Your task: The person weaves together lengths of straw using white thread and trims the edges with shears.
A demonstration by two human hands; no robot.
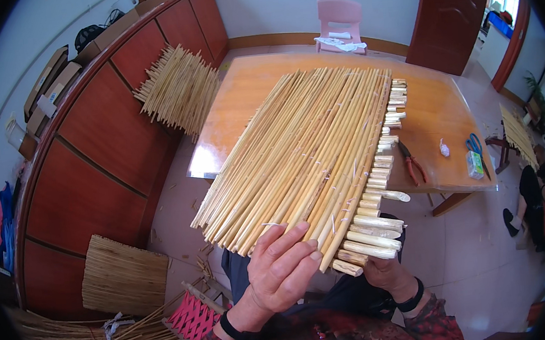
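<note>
A mat of thin, straw-coloured sticks [296, 148], bound side by side with white thread, slants from the table towards my lap. Along its right edge stick out several thicker, pale peeled stick ends [375, 229]. My left hand [281, 266] grips the near edge, its fingers laid over the top of the sticks. Under the near right corner, my right hand [385, 275] holds the mat from below beside the thick ends; most of its fingers are hidden. Short bits of white thread show among the sticks.
On the wooden table [438, 100] lie red-handled pliers [412, 163], blue-handled scissors [474, 146], a small green-and-white box [474, 165] and a white thread ball [444, 148]. Stick mats [181, 90] lean against red cabinets [99, 120]. A stick bundle [73, 336] lies lower left.
</note>
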